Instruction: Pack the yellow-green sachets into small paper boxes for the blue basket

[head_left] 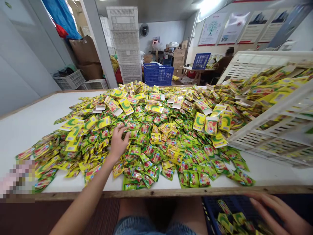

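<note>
Over the heap of small green and yellow sachets (151, 153) on the white table, my left hand (119, 142) reaches forward. Its fingers are loosely bent, with the thumb apart, and I see nothing held in them. Small yellow-green printed boxes (126, 106), some with white flaps up, lie on the heap just beyond it. At the lower right, below the table edge, my right hand (281, 209) is stretched out with nothing visible in it. It is above a blue crate (210, 215) holding several yellow-green boxes (226, 223). The wrist side of that hand runs out of view.
A tipped white plastic crate (269, 150) spills boxes onto the table at right. The wooden table edge (151, 193) runs across in front of my lap. Behind stand a blue basket (158, 75), stacked white crates (124, 42) and a person (223, 65) seated by another table.
</note>
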Tool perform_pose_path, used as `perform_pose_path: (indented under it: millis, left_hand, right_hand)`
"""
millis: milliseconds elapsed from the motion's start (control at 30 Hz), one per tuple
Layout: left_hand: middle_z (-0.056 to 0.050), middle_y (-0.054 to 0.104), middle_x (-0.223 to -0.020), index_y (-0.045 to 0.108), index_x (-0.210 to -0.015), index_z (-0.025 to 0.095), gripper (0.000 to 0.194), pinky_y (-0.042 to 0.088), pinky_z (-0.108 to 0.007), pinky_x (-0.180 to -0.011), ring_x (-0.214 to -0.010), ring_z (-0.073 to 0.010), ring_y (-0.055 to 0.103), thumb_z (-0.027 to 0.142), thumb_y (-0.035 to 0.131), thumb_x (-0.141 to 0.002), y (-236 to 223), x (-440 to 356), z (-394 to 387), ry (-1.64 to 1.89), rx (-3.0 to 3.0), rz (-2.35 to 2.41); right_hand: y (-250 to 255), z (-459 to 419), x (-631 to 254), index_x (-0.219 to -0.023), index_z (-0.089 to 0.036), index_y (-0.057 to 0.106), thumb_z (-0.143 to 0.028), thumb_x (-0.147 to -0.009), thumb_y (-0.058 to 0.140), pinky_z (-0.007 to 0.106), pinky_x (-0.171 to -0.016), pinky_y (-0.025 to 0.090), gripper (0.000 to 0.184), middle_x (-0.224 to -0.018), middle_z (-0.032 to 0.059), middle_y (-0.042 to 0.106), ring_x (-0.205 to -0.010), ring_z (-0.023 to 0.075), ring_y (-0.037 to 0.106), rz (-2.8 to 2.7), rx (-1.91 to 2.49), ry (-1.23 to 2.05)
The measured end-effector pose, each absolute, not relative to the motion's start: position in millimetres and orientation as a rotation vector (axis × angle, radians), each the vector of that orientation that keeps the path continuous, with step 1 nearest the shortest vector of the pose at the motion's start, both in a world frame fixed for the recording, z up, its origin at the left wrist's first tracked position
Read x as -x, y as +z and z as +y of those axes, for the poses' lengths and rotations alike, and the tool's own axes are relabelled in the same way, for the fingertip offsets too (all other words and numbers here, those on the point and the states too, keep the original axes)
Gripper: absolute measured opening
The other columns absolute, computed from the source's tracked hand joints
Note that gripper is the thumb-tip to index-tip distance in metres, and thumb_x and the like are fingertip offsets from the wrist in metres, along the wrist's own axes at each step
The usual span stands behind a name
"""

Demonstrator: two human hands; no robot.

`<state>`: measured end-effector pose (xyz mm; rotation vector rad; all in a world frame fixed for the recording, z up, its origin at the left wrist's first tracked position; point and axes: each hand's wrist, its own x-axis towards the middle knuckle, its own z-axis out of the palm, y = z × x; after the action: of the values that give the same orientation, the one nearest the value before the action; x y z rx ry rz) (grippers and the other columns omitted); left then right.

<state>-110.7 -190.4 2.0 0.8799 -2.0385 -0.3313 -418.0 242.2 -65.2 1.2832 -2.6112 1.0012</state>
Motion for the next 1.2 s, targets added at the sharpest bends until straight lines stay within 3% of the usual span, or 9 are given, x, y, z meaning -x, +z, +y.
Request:
perform_pose_path:
  millis: [167, 333, 433, 600, 733, 833, 967, 1067, 1200]
  left_hand:
    - [-0.015, 0.032, -0.145, 0.064, -0.107, 0.017, 0.038, 0.008, -0.062, -0.107, -0.137, -0.0384, 0.014, 0.046, 0.054, -0.084, 18.7, 155.1, -261.7, -0.042, -1.072, -2.374]
    - [-0.025, 0.03, -0.144, 0.052, -0.12, 0.005, 0.062, 0.005, -0.066, -0.104, -0.135, -0.0415, 0.018, 0.054, 0.052, -0.083, 27.7, 167.9, -283.8, -0.047, -1.044, -2.426]
    - [-0.023, 0.034, -0.143, 0.041, -0.13, 0.004, 0.065, 0.013, -0.054, -0.11, -0.135, -0.0346, 0.024, 0.049, 0.052, -0.085, 46.5, 158.3, -264.1, -0.03, -0.895, -2.307]
    - [-0.008, 0.057, -0.122, 0.056, -0.117, 0.017, 0.038, 0.036, -0.044, -0.103, -0.117, -0.0254, 0.05, 0.037, 0.056, -0.085, 78.6, 128.7, -164.6, -0.241, -0.563, -2.047]
    - [-0.005, 0.066, -0.108, 0.064, -0.109, 0.025, 0.029, 0.046, -0.037, -0.093, -0.103, -0.0241, 0.06, 0.022, 0.065, -0.08, 57.4, 111.6, -75.1, -0.659, -0.369, -2.136]
    - [-0.006, 0.066, -0.106, 0.065, -0.105, 0.027, 0.027, 0.05, -0.034, -0.086, -0.1, -0.0238, 0.062, 0.019, 0.066, -0.079, 20.3, 107.4, -35.7, -1.143, -0.48, -2.012]
    - [-0.011, 0.067, -0.105, 0.056, -0.119, 0.023, 0.048, 0.054, -0.035, -0.075, -0.087, -0.0247, 0.066, 0.029, 0.072, -0.074, -17.5, 105.0, -19.0, -1.798, -0.64, -1.5]
    - [-0.014, 0.069, -0.101, 0.063, -0.11, 0.016, 0.043, 0.052, -0.038, -0.081, -0.092, -0.0288, 0.065, 0.035, 0.072, -0.072, -30.9, 100.4, -23.3, -1.987, -0.742, -1.317]
    - [-0.009, 0.07, -0.09, 0.063, -0.106, 0.016, 0.043, 0.053, -0.037, -0.079, -0.088, -0.0262, 0.066, 0.035, 0.074, -0.069, -39.9, 95.4, -35.1, -1.893, -0.863, -1.13]
  right_hand:
    - [-53.3, 186.6, 351.5, -0.095, -0.025, 0.069, -0.052, -0.081, 0.051, 0.031, -0.076, 0.055, 0.035, -0.1, 0.009, 0.069, -0.091, 0.0242, 0.066, -2.595, -1.595, 1.202]
    - [-41.5, 151.7, 318.3, -0.102, -0.023, 0.066, -0.041, -0.088, 0.048, 0.033, -0.084, 0.052, 0.029, -0.101, 0.0085, 0.069, -0.096, 0.0229, 0.064, -2.578, -1.679, 1.336]
    - [-40.5, 147.5, 312.7, -0.102, -0.023, 0.065, -0.038, -0.089, 0.048, 0.033, -0.084, 0.051, 0.026, -0.099, 0.0077, 0.068, -0.095, 0.0227, 0.064, -2.546, -1.648, 1.424]
    - [-31.6, 126.0, 292.1, -0.111, -0.023, 0.059, -0.033, -0.089, 0.049, 0.041, -0.097, 0.042, 0.026, -0.117, 0.0089, 0.06, -0.111, 0.0248, 0.054, -2.429, -1.527, 1.618]
    - [-26.7, 98.2, 267.2, -0.138, -0.024, 0.034, -0.033, -0.084, 0.057, 0.043, -0.102, 0.037, 0.059, -0.139, 0.0097, 0.041, -0.125, 0.0267, 0.042, -2.385, -1.519, 1.789]
    - [-31.2, 84.6, 245.4, -0.131, -0.024, 0.044, -0.03, -0.086, 0.056, 0.034, -0.092, 0.047, 0.046, -0.127, 0.009, 0.054, -0.112, 0.0236, 0.054, -2.388, -1.712, 2.017]
    - [-37.2, 75.7, 221.7, -0.112, -0.022, 0.059, -0.028, -0.09, 0.051, 0.027, -0.076, 0.052, 0.024, -0.098, 0.0048, 0.067, -0.086, 0.0188, 0.063, -2.316, -2.022, 2.275]
    - [-39.3, 59.2, 223.0, -0.107, -0.022, 0.062, -0.027, -0.091, 0.047, 0.032, -0.08, 0.051, 0.022, -0.094, 0.0056, 0.066, -0.089, 0.0205, 0.061, -2.261, -2.161, 2.134]
    - [-52.4, 14.0, 240.1, -0.104, -0.02, 0.06, -0.026, -0.087, 0.052, 0.042, -0.084, 0.045, 0.019, -0.098, 0.0105, 0.061, -0.095, 0.0266, 0.054, -2.331, -1.613, 1.677]
